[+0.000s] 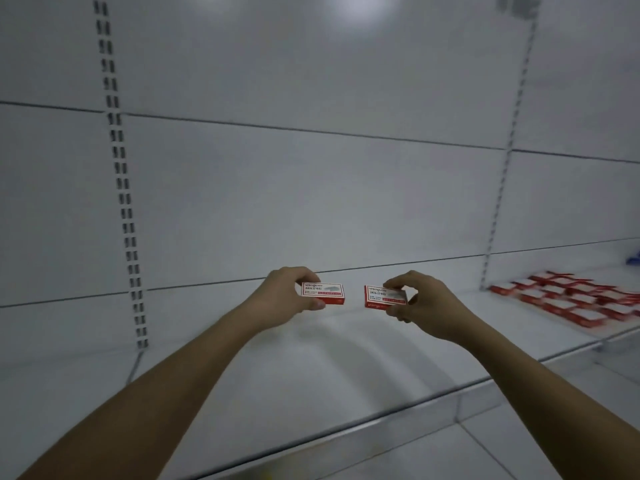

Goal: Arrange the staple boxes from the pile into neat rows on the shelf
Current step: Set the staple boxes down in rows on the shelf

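Head view shows two bare forearms extended forward over a white shelf (311, 368), each of the hands holding one small red and white staple box above the shelf surface

Left hand (282, 299): fingers curl over the top edge of the left box (323, 293) and the thumb presses against its lower edge, so the box is pinched at its left end. The printed face points toward the camera and the box sits close to level. Whether it touches the shelf cannot be told

Right hand (424, 306): fingers and thumb pinch the right end of the right box (382, 296), which is tilted slightly, its left end lower. Its printed face also points toward the camera

The two boxes are near each other, side by side but apart, with a clear gap between them

Pile (571, 299): a loose group of matching red and white boxes lies on the same shelf level at the far right, beyond a slotted upright (498, 216). It is blurred, so no count or exact arrangement can be given. It lies well apart from both hands

Back panel (311, 185) is plain white. A second slotted upright (121, 188) runs down the left side. A small blue object (634, 259) shows at the right edge; its identity cannot be told
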A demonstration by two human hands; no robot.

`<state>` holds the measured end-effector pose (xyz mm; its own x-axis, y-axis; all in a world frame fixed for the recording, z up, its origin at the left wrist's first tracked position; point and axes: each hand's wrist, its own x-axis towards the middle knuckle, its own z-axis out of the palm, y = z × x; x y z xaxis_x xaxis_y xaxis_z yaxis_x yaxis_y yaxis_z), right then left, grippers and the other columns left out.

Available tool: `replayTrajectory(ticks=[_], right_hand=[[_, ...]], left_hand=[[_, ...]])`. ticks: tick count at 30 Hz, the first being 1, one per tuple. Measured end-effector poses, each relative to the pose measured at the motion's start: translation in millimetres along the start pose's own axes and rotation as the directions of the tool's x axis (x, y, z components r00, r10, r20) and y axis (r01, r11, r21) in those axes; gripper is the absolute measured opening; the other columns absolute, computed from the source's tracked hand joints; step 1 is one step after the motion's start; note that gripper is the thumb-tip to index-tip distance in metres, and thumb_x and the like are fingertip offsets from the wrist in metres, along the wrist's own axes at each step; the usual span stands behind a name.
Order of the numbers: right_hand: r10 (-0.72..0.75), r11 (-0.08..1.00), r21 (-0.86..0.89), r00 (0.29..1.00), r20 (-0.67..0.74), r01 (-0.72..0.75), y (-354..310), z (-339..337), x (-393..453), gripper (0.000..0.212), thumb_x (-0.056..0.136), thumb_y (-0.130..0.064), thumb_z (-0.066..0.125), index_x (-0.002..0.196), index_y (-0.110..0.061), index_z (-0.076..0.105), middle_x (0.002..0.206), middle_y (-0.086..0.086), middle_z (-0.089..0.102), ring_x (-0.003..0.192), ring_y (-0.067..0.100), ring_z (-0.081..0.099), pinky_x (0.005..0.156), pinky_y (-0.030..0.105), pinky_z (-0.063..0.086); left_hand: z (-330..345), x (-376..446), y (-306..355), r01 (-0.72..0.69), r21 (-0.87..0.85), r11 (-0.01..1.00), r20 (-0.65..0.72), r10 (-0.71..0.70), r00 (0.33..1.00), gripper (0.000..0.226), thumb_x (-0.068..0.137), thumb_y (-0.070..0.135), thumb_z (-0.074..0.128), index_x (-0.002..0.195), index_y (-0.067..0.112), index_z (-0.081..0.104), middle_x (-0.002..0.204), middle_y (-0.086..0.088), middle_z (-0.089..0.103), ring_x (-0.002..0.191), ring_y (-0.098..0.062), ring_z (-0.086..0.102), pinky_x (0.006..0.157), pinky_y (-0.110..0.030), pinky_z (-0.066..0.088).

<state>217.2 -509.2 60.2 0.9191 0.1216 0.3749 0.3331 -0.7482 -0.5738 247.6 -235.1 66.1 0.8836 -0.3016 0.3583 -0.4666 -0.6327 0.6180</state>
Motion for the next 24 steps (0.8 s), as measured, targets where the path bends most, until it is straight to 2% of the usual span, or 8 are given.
replayTrajectory(ticks=[3, 7, 9, 11, 14, 18, 21, 24], right_hand=[[0.026, 0.999, 0.045, 0.998, -0.050, -0.024, 34, -61, -22, 0.033, 0.079, -0.016, 0.076, 0.105, -0.030, 0.059, 0.099, -0.014, 0.061, 0.063, 0.007, 0.068, 0.051, 0.012, 0.047], [0.012, 1.000, -0.009, 0.997, -0.073, -0.013, 77, -136, -57, 0.034, 0.080, -0.019, 0.075, 0.108, -0.029, 0.060, 0.097, -0.017, 0.061, 0.065, 0.005, 0.068, 0.054, 0.015, 0.051], [0.013, 0.998, -0.060, 0.997, -0.076, -0.018, 103, -173, -74, 0.035, 0.079, -0.021, 0.076, 0.110, -0.031, 0.060, 0.099, -0.016, 0.060, 0.068, 0.004, 0.067, 0.059, 0.021, 0.056], [0.037, 0.994, -0.096, 0.996, -0.083, -0.045, 131, -210, -91, 0.036, 0.079, -0.023, 0.076, 0.110, -0.033, 0.060, 0.101, -0.016, 0.060, 0.069, 0.002, 0.066, 0.058, 0.020, 0.056], [0.046, 0.978, -0.197, 0.993, -0.107, -0.067, 174, -258, -112, 0.038, 0.079, -0.028, 0.075, 0.114, -0.032, 0.060, 0.108, -0.016, 0.060, 0.078, 0.004, 0.063, 0.067, 0.019, 0.054], [0.087, 0.965, -0.234, 0.984, -0.153, -0.121, 228, -299, -136, 0.040, 0.078, -0.031, 0.076, 0.116, -0.031, 0.060, 0.109, -0.014, 0.058, 0.089, 0.005, 0.059, 0.075, 0.018, 0.051], [0.145, 0.955, -0.235, 0.976, -0.163, -0.181, 272, -319, -156, 0.040, 0.077, -0.030, 0.077, 0.115, -0.031, 0.061, 0.105, -0.017, 0.054, 0.089, 0.003, 0.055, 0.070, 0.012, 0.044], [0.205, 0.943, -0.229, 0.963, -0.174, -0.242, 318, -332, -168, 0.040, 0.078, -0.028, 0.076, 0.115, -0.028, 0.061, 0.108, -0.013, 0.056, 0.088, 0.004, 0.056, 0.072, 0.016, 0.047]], left_hand=[[30, 14, 56, -0.032, -0.016, 0.999, -0.020, 0.031, 0.999, 0.032, 0.074, 0.028, 0.080, 0.103, 0.027, 0.066, 0.099, 0.009, 0.064, 0.070, -0.007, 0.057, 0.059, -0.016, 0.040], [86, 27, 135, -0.078, -0.057, 0.995, -0.050, 0.075, 0.996, 0.032, 0.075, 0.023, 0.081, 0.103, 0.024, 0.066, 0.104, 0.004, 0.062, 0.068, -0.006, 0.058, 0.050, -0.005, 0.038], [117, 36, 175, -0.083, -0.079, 0.993, -0.036, 0.080, 0.996, 0.033, 0.075, 0.024, 0.080, 0.105, 0.025, 0.066, 0.101, 0.004, 0.065, 0.066, -0.008, 0.061, 0.056, -0.010, 0.045], [150, 46, 211, -0.088, -0.097, 0.991, -0.008, 0.088, 0.996, 0.035, 0.075, 0.024, 0.080, 0.107, 0.026, 0.066, 0.101, 0.004, 0.066, 0.067, -0.010, 0.062, 0.062, -0.019, 0.050], [198, 60, 257, -0.103, -0.133, 0.986, -0.001, 0.104, 0.995, 0.038, 0.076, 0.026, 0.079, 0.111, 0.027, 0.064, 0.102, 0.008, 0.064, 0.067, -0.006, 0.062, 0.051, -0.011, 0.042], [260, 76, 297, -0.120, -0.163, 0.979, 0.033, 0.127, 0.991, 0.038, 0.077, 0.025, 0.079, 0.112, 0.025, 0.065, 0.105, 0.007, 0.066, 0.071, -0.005, 0.061, 0.054, -0.010, 0.041], [314, 90, 319, -0.113, -0.162, 0.980, 0.074, 0.126, 0.989, 0.039, 0.077, 0.023, 0.078, 0.114, 0.020, 0.065, 0.109, 0.003, 0.066, 0.079, -0.008, 0.059, 0.064, -0.015, 0.041], [364, 111, 337, -0.098, -0.167, 0.981, 0.121, 0.119, 0.985, 0.043, 0.076, 0.021, 0.079, 0.117, 0.017, 0.064, 0.112, 0.001, 0.064, 0.083, -0.009, 0.059, 0.066, -0.014, 0.042]])
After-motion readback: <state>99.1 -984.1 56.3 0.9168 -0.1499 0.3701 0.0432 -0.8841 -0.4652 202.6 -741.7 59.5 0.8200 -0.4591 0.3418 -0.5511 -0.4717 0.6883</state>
